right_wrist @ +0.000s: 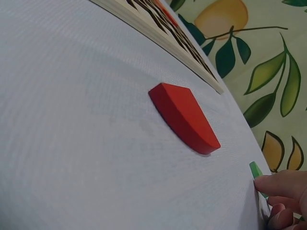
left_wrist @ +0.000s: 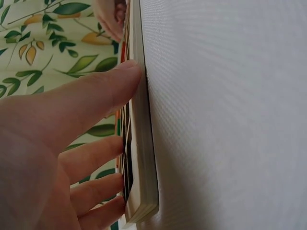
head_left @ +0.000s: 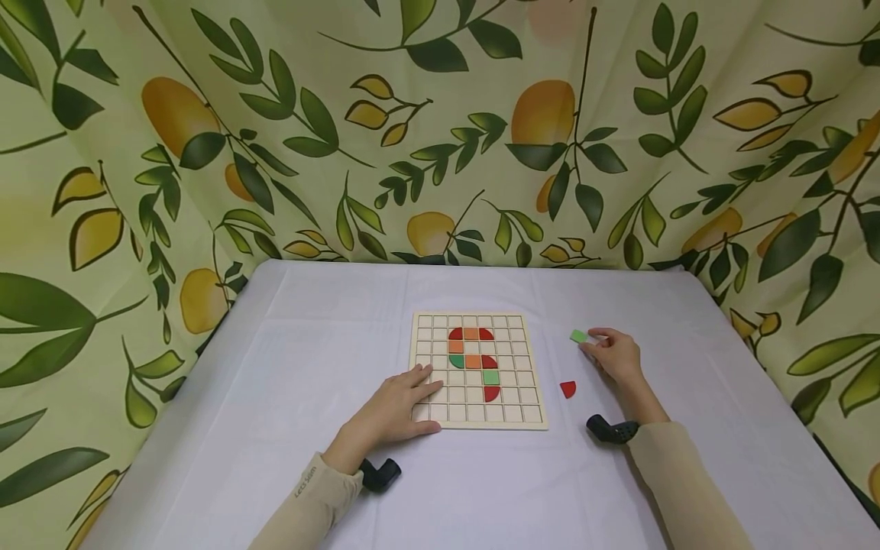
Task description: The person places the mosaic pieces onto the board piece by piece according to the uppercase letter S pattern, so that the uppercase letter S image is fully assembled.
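A square wooden grid board (head_left: 429,325) lies on the white cloth. Set in its cells, red quarter-rounds, orange squares and green pieces form an S-like curve. My left hand (head_left: 393,406) rests with spread fingers over the board's left edge and near corner; in the left wrist view the thumb (left_wrist: 127,79) lies along the board's side. Right of the board, my right hand (head_left: 616,357) pinches a light green square block (head_left: 578,336) between thumb and forefinger, low over the cloth. Nearer me lies a loose red quarter-round block (head_left: 567,389), seen larger in the right wrist view (right_wrist: 184,117).
A white cloth (head_left: 309,328) covers the table. Behind it hangs a curtain (head_left: 467,153) printed with leaves and fruit. Black wrist devices (head_left: 610,429) stick out beside both beige sleeves (head_left: 687,481).
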The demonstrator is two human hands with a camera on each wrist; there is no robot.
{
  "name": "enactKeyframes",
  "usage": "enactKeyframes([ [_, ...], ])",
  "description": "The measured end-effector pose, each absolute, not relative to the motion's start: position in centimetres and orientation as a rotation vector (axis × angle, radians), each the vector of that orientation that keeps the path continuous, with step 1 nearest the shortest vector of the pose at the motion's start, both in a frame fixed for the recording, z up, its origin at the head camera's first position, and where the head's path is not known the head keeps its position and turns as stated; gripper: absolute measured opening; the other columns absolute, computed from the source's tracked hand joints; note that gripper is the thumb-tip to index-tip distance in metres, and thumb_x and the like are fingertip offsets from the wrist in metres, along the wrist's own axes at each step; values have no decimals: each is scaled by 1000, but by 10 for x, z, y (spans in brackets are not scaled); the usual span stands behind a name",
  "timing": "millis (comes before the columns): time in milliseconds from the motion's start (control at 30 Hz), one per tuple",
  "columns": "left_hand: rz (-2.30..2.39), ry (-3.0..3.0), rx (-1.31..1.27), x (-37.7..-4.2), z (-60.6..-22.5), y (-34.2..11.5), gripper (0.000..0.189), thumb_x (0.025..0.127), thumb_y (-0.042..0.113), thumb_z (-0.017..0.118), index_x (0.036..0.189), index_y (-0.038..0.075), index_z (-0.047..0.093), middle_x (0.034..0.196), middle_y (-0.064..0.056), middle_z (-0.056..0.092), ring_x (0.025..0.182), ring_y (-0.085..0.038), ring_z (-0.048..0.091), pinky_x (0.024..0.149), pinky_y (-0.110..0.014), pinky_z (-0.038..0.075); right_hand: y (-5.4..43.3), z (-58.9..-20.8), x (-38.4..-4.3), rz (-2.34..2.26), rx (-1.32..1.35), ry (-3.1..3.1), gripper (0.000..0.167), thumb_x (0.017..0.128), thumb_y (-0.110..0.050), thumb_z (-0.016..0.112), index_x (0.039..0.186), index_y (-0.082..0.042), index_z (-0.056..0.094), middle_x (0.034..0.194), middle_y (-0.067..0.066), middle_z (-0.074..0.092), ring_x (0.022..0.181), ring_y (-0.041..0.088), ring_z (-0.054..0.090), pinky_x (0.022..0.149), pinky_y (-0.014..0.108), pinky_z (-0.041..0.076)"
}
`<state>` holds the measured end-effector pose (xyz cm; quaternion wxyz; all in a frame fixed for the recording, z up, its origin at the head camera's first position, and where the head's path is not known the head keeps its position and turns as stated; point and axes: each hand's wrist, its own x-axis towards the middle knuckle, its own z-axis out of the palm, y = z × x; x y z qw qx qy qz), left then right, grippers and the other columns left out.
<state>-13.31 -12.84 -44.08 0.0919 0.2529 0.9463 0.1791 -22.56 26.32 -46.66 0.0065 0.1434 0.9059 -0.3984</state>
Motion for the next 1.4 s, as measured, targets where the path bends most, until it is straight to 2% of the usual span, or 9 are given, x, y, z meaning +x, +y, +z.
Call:
enactKeyframes([
  [400,539,2820,768,-132,-440,-129,68,83,46,70,141,15,51,155,-12,39,145,-33,36,113,-52,36,259,-469,-226,-1221,508,2889,37,89,-17,67,119,4,62,63,-1,48,52,9,43,46,21,35],
  [667,541,2821,775,-132,-442,-129,68,83,46,70,140,16,51,155,-11,39,145,-33,36,113,-52,36,261,-469,-223,-1263,440,2914,35,86,-17,69,112,6,64,60,-4,47,50,6,42,45,20,34],
  [900,525,2831,782,-132,-443,-130,68,83,47,70,140,16,51,155,-11,39,145,-33,37,112,-52,37,260,-466,-221,-1302,418,2883,36,87,-17,68,115,6,62,64,-5,46,53,5,43,46,19,37],
  [1100,537,2822,771,-132,-442,-130,68,83,47,70,141,15,51,155,-11,39,145,-32,36,113,-51,36,256,-464,-216,-1318,339,2898,35,87,-15,69,113,6,63,63,-6,48,49,3,42,44,18,37],
  [1400,524,2799,753,-133,-441,-129,67,84,44,70,141,15,50,157,-10,36,147,-32,32,114,-53,34,240,-457,-204,-1298,232,2902,35,88,-16,68,115,5,63,71,2,49,54,7,44,47,18,37],
])
